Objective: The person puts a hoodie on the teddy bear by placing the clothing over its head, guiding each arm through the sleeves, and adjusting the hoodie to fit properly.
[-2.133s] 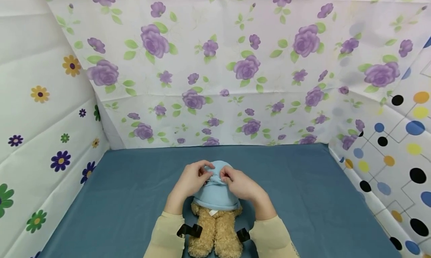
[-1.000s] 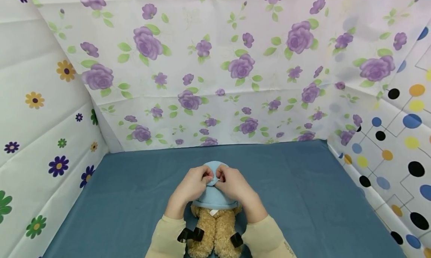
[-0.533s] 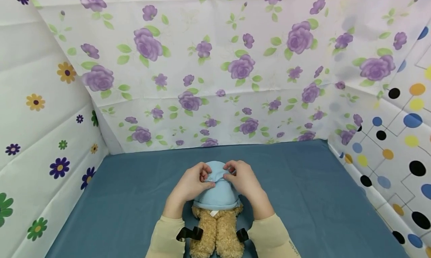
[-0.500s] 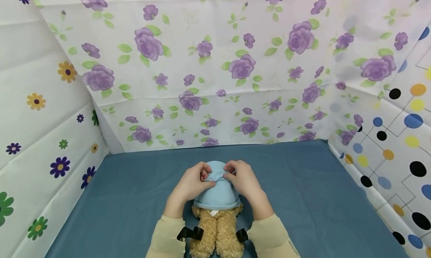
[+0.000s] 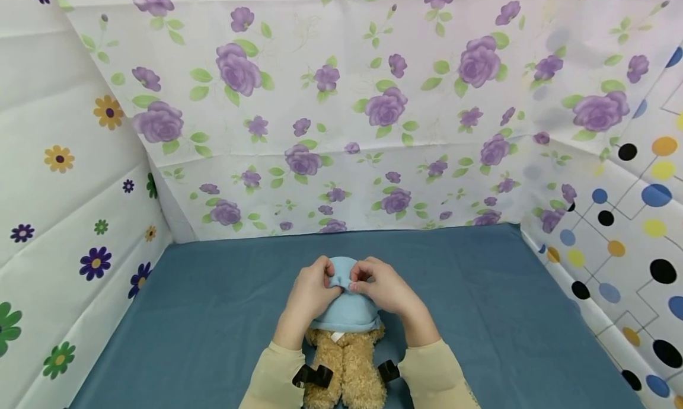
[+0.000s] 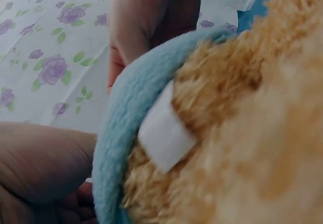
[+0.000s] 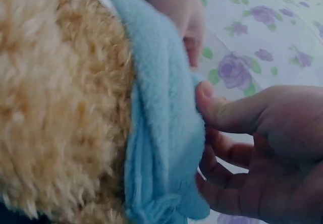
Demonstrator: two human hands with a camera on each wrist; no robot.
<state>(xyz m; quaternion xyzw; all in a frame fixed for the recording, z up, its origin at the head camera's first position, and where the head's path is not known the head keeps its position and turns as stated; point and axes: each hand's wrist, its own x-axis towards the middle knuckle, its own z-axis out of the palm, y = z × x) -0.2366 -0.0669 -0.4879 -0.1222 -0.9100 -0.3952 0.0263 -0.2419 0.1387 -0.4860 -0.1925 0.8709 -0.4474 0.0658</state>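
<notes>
A tan curly-furred plush toy [image 5: 363,367] lies with its two legs toward me. Its upper part is covered by a light blue fleece garment [image 5: 347,314] with a rolled hem, and a white tag [image 6: 164,128] sticks out under that hem. My left hand [image 5: 311,287] pinches the blue cloth at left near its far end. Opposite it, my right hand [image 5: 386,287] pinches the same cloth between thumb and curled fingers. A small puckered fold of cloth [image 5: 340,280] stands between them. In the right wrist view, the right thumb [image 7: 222,115] presses against the garment.
A blue-grey cloth [image 5: 224,314] covers the table. White sheets with purple roses [image 5: 299,106], daisies and coloured dots wall it in at back and sides. Black straps [image 5: 315,376] sit at both wrists.
Both hands have worked along the blue cloth near its far end. Half a second ago their fingers were spread wider; now they pinch closer in. The plush toy stays nearly in place.
</notes>
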